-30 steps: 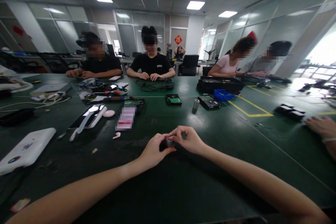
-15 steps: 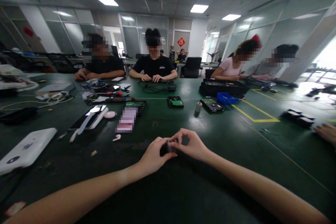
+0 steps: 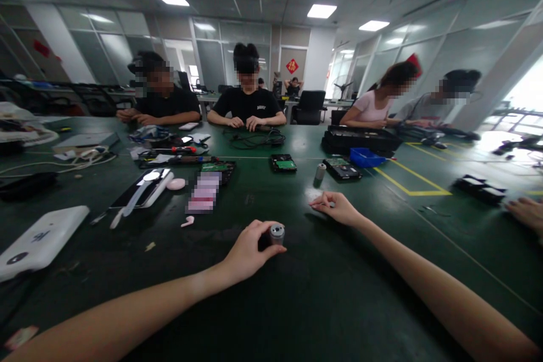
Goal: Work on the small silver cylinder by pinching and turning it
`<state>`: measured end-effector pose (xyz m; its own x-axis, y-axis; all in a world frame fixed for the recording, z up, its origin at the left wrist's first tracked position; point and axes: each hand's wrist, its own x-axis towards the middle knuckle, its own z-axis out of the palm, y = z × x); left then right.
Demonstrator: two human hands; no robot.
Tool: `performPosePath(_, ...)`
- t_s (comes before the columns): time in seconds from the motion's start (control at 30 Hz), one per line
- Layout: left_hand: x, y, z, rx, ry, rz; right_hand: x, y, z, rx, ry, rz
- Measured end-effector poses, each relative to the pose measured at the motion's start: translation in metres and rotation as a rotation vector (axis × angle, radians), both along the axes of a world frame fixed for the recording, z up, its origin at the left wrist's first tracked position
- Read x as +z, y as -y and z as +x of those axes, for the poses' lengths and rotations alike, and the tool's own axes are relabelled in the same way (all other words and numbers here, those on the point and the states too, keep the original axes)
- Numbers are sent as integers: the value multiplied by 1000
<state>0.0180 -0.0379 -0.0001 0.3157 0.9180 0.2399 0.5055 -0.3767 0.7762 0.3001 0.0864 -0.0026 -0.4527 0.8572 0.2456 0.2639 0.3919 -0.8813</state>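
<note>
Small metal cylinder (image 3: 277, 233) stands upright on the green desk (image 3: 297, 305), near the middle of the desk's near edge, with its open silver top facing up. The left hand (image 3: 248, 251) curls around it from the left, thumb and fingers pinching its sides. The right hand (image 3: 339, 208) lies further out on the desk, apart from the cylinder and to its right. Its fingers are drawn together with thumb and forefinger tips meeting just above the surface; whether they hold anything is too small to tell.

Beyond the right hand a second grey cylinder (image 3: 319, 171) stands upright, just beside a bare hard drive (image 3: 344, 168) and a blue bin (image 3: 362, 157). Another hard drive (image 3: 283, 163) with a green board lies towards the desk's middle. A pink earbud (image 3: 187, 221) lies left of the left hand, and a white flat device (image 3: 40, 243) sits near the desk's left edge. At the right edge a co-worker's hand (image 3: 526, 212) rests on the surface. Other people sit along the far edge.
</note>
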Motion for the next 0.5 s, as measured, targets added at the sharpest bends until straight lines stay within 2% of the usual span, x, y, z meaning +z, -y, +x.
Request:
performPosePath(0.13, -1, -2, 0, 0, -16, 4, -7, 0, 4, 9, 105, 70)
performPosePath(0.33, -2, -3, 1, -2, -31, -2, -2, 2, 2, -39, 177, 118)
performPosePath(0.43, -1, -2, 2, 5, -25, 12, 8, 14, -16, -97, 81, 136)
performPosePath(0.5, -1, -2, 3, 5, -20, 25, 17, 31, -38, -58, -48, 136)
